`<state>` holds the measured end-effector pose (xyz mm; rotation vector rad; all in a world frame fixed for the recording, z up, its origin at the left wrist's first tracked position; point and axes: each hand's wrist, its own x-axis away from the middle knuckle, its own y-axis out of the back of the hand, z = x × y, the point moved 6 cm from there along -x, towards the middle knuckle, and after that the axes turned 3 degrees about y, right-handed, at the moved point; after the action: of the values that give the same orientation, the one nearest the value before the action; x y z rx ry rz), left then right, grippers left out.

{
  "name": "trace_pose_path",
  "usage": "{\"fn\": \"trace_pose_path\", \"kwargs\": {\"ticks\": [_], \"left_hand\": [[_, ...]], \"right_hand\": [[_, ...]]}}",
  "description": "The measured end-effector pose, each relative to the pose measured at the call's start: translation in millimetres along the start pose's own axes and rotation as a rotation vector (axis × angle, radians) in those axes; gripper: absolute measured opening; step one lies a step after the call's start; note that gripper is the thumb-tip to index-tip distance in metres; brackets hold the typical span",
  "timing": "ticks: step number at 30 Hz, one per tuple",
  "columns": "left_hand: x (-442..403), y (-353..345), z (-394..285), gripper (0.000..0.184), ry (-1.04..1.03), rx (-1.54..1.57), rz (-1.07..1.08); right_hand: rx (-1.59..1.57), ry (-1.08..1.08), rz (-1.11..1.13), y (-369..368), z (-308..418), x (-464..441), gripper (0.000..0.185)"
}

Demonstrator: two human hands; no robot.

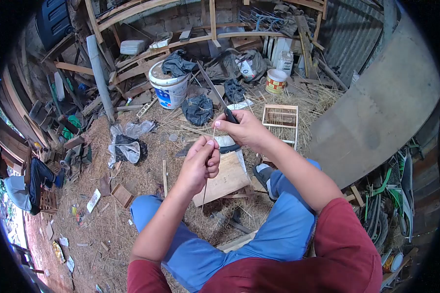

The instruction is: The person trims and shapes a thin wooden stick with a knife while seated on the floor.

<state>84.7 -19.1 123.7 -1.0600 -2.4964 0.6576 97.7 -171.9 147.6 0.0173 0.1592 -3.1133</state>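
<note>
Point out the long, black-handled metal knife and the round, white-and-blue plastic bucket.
Long, black-handled metal knife [212, 86]: head view; the point lies on the middle of its blade.
Round, white-and-blue plastic bucket [171, 94]: head view; on its outer wall.

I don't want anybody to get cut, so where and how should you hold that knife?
Probably best: grip the knife by its black handle from the wearer's side, where the right hand is. The long blade points away, so that approach should meet the handle first.
</note>
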Motion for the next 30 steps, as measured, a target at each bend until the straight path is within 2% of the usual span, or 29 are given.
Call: {"fn": "trace_pose_path", "kwargs": {"ticks": [7,10,16,22,30], "left_hand": [[3,-1,-3,0.019,0.009,-0.001,0.011],[4,-2,-5,0.02,-0.012,-0.049,0.026],[7,-2,-6,0.024,-0.016,-0.023,-0.01],[9,0,-6,0.022,-0.026,-0.197,-0.05],[1,3,-5,0.016,-0.104,-0.328,-0.096]], "right_hand": [[0.009,0.065,0.066,-3,6,1,0.017],[0.082,0.096,0.028,-2,9,0,0.017],[-0.016,0.101,-0.045,15,18,-2,0.019],[-0.092,0.132,-0.102,30,22,-1,0.018],[-0.025,0.129,-0.114,25,21,-2,0.018]]}}
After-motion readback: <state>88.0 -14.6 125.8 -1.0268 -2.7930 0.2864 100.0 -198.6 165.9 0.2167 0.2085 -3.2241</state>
